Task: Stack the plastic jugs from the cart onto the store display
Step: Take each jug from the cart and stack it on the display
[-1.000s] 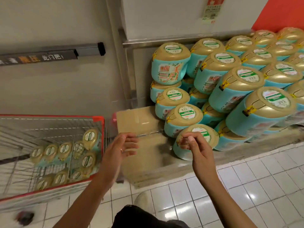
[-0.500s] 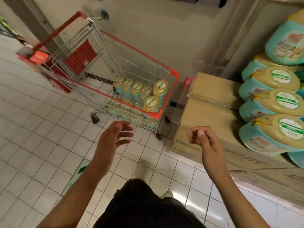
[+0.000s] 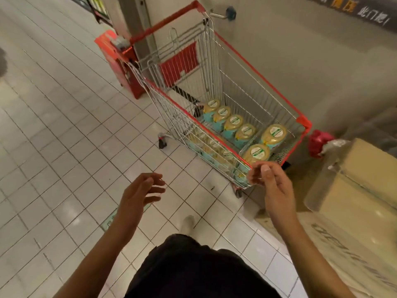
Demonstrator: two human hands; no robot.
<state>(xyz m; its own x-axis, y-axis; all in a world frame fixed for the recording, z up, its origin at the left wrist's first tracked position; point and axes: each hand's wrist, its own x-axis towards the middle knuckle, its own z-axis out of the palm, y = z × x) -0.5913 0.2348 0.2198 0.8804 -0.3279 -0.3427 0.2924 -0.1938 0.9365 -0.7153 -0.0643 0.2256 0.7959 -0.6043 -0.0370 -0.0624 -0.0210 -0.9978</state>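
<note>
head view: cart [image 3: 193, 119] sits at 12 to 1 o'clock, parked against the wall; jugs [image 3: 233, 122] lie in its basket, a row of four along the middle, two more at the near end, others low behind the near wire side, blurred; nearest jug [image 3: 257, 152] is just beyond the right hand; no jug is in hand yet.
left hand [image 3: 139, 190] at 10 o'clock of centre, fingers loosely spread, holding nothing, over floor tiles well short of the cart; right hand [image 3: 268, 177] at 2 o'clock, fingers lightly curled, nothing pinched, hovering at the cart's near corner; can't tell if it touches the wire.
cardboard box [image 3: 365, 179] at 3 o'clock; stacked display itself not in frame.
handling, my guess: rigid plastic, likely full so heavy; domed tops and glossy wrap look slick; no handle visible from here; take the nearest one by the shoulder under the dome, second hand under the base once it's above the rim.
</note>
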